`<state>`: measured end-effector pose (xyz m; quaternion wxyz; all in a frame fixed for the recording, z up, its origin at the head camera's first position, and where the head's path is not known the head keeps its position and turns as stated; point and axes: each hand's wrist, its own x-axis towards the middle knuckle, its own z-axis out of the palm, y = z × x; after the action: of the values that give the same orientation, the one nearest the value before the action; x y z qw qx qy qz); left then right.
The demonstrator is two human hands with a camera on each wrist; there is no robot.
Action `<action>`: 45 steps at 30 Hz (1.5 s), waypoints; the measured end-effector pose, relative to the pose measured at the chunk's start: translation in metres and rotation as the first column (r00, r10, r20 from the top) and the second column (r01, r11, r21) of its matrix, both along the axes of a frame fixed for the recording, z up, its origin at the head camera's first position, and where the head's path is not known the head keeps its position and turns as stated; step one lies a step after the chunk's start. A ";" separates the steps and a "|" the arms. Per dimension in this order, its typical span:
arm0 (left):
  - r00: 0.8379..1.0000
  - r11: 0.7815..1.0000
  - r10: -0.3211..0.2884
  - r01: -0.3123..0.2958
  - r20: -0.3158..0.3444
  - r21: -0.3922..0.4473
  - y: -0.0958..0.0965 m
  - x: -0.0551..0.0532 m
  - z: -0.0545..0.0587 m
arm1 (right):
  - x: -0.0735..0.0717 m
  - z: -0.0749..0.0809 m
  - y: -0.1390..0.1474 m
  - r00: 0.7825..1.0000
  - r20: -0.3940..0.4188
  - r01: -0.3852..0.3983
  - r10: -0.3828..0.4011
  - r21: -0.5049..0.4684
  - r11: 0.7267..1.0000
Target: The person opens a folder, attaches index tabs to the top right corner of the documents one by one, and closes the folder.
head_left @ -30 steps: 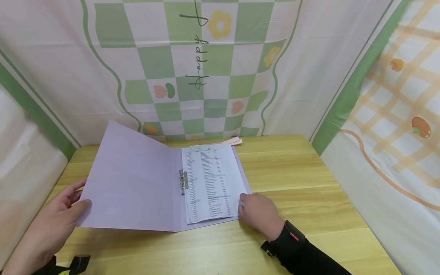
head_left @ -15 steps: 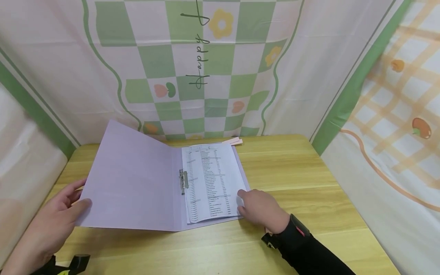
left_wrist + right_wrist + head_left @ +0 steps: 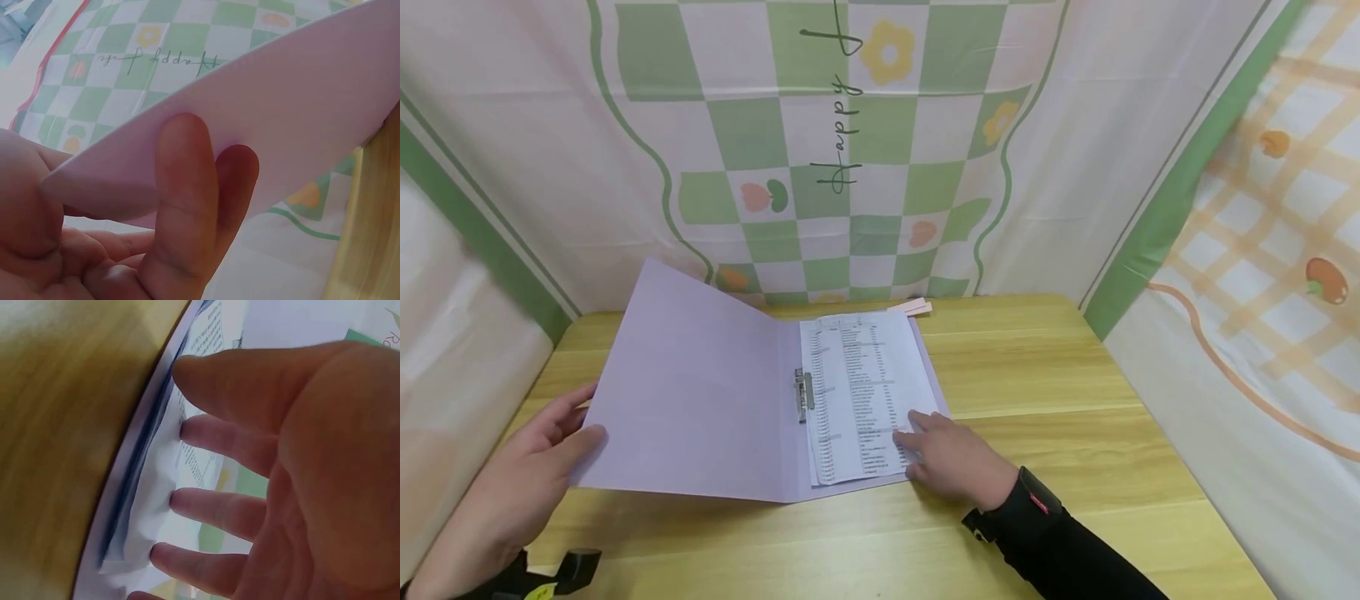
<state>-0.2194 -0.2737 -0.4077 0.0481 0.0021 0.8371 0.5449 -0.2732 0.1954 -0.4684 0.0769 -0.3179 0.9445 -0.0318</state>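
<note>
A lilac file folder (image 3: 692, 392) lies spread on the table with its cover tilted up at the left. My left hand (image 3: 520, 479) pinches the cover's near left corner, thumb on the inner face and fingers behind it, as the left wrist view also shows. Inside, printed sheets (image 3: 861, 375) lie on the right half, beside a metal clip (image 3: 803, 396) at the spine. My right hand (image 3: 958, 458) rests its fingertips on the near right corner of the sheets, fingers spread and fairly straight. In the right wrist view, the stack's edge (image 3: 144, 506) curves up slightly under the fingertips.
Pale pink paper strips (image 3: 912, 307) stick out at the folder's far right corner. The wooden table (image 3: 1045, 375) extends to the right of the folder. A checkered cloth (image 3: 820, 158) hangs behind the table, with more printed cloth on both sides.
My right hand has shifted from the right edge of the sheets leftward onto them, and its fingers have spread. The left hand keeps hold of the raised cover.
</note>
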 end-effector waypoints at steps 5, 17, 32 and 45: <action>1.000 1.000 -0.007 0.007 0.017 0.003 0.000 -0.001 0.003 | 0.001 0.000 -0.001 0.999 0.039 0.007 -0.007 -0.005 1.000; 0.967 0.893 -0.082 0.178 -0.239 0.414 0.024 -0.005 0.007 | -0.002 0.002 -0.008 0.999 0.022 0.029 -0.028 -0.035 0.999; 0.767 0.799 -0.331 0.538 -0.549 0.269 0.101 -0.018 0.010 | -0.003 -0.001 -0.005 0.994 0.059 0.099 -0.096 -0.043 0.994; 0.818 0.916 -0.382 0.273 -0.431 -0.294 0.146 -0.024 -0.040 | -0.003 -0.003 -0.006 0.993 0.050 0.114 -0.111 -0.071 0.991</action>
<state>-0.2432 -0.1276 -0.4481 -0.0672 0.2764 0.8642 0.4150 -0.2767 0.1890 -0.4713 0.0849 -0.2659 0.9571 -0.0783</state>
